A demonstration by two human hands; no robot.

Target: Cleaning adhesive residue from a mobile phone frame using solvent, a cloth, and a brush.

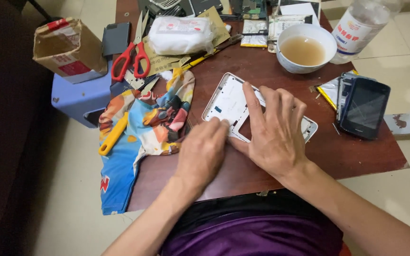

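At frame centre we see a white rectangular plastic phone frame (231, 104) flat on the dark red wooden table (357, 151), long axis running upper left to lower right. Our right hand (274, 135) presses it with spread fingers; our left hand (202, 151), curled, pinches its lower edge.

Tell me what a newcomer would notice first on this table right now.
Both hands meet at the table's middle: the right hand lies spread flat on a white phone frame, and the left hand pinches at its near edge. To the left, a bright patterned cloth hangs over the edge, with red scissors behind it. To the right sit a bowl of brownish liquid and a dark phone.
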